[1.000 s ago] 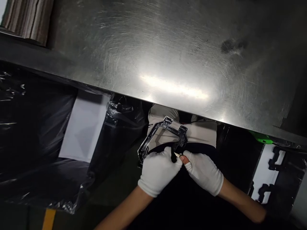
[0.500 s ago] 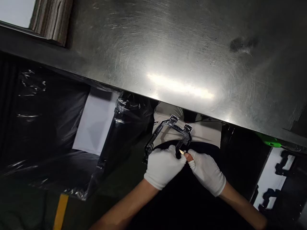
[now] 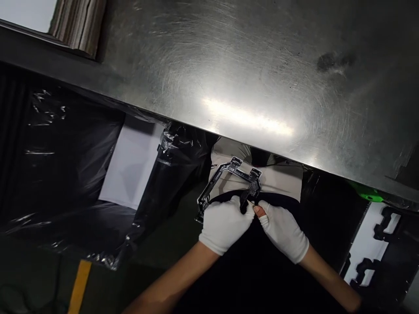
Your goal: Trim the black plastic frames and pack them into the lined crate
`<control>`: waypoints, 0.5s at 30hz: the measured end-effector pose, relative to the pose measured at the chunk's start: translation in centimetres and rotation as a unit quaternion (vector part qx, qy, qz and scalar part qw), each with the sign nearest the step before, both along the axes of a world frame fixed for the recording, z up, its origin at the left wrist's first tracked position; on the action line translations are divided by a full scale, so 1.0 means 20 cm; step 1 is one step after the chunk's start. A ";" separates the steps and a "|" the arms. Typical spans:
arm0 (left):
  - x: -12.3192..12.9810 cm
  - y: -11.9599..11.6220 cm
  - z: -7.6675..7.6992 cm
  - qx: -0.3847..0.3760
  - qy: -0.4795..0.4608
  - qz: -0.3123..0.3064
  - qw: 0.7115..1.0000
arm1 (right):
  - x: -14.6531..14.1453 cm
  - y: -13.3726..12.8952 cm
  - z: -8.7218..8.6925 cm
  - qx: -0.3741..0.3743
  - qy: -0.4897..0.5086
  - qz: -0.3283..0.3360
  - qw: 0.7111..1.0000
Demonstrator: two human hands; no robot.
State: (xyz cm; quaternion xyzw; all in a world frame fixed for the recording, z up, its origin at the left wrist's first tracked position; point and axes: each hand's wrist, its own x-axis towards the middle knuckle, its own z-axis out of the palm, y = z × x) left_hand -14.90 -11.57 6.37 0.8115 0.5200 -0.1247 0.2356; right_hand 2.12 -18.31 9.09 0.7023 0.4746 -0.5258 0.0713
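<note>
In a white glove, my left hand [image 3: 226,224] is closed around the lower end of a black plastic frame [image 3: 212,185], an angular open part with two bracket-like tabs at its top. The frame is held over my lap. My right hand [image 3: 283,231], gloved with a bare thumb tip, is closed on a small pointed knife blade [image 3: 250,203]. The blade's tip is at the lower right arm of the frame, close to my left fingers. The blade's handle is hidden inside my right hand.
A scratched metal table [image 3: 183,65] lies just beyond my lap, with a stack of sheets [image 3: 77,26] at its far left. To the left is black plastic wrapping [image 3: 65,174] with a white sheet [image 3: 131,161]. At right are a green object [image 3: 369,194] and similar black parts [image 3: 366,270].
The blade has shifted and turned slightly against the frame, and its bright glint has dulled. Both hands stay nearly in place; the whole view has moved a little.
</note>
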 end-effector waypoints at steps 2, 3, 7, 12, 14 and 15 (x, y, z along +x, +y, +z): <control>-0.02 0.01 -0.01 -0.003 0.014 0.015 1.000 | 0.06 0.00 0.00 0.012 0.040 -0.029 0.999; -0.03 0.01 -0.02 -0.002 0.022 0.019 1.000 | 0.09 0.00 0.00 0.018 0.061 -0.052 0.997; -0.07 0.00 -0.04 0.005 0.039 0.021 0.999 | 0.16 0.00 0.02 0.027 0.097 -0.097 0.990; -0.06 -0.01 -0.03 0.005 0.019 0.021 1.000 | 0.07 0.02 0.00 0.061 0.065 0.002 0.996; -0.05 -0.01 -0.02 0.003 0.018 0.019 1.000 | 0.03 0.03 -0.02 0.069 0.024 0.054 0.996; -0.05 -0.01 -0.02 0.003 0.018 0.017 1.000 | 0.02 0.04 -0.02 0.066 0.011 0.076 0.995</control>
